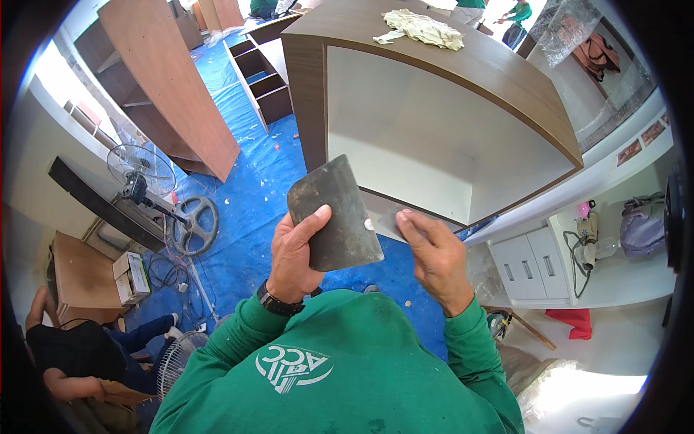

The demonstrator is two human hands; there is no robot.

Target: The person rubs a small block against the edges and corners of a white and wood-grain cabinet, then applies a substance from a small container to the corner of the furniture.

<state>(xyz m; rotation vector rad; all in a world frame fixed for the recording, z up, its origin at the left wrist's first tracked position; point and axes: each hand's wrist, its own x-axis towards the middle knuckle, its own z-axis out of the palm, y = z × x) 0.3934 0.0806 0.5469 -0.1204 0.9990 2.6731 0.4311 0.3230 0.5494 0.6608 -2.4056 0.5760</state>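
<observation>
My left hand (295, 253) grips a dark grey flat plate (329, 210) with one rounded corner, thumb on its face. A small white dab (369, 224) sits near the plate's right edge. Just right of it, my right hand (436, 257) is closed with thumb and fingers together. A pale greyish piece shows by these fingertips, but I cannot make out whether they hold it. In front of both hands stands a large brown cabinet (305, 94) with an open white interior (405, 123). A crumpled cream cloth (423, 29) lies on its top.
Blue sheeting (249, 173) covers the floor. To the left are a leaning brown shelf unit (163, 79), a fan (141, 170), cables and a person (79, 354) low down. A white drawer unit (531, 267) and counter stand at right. Other people are at the far end.
</observation>
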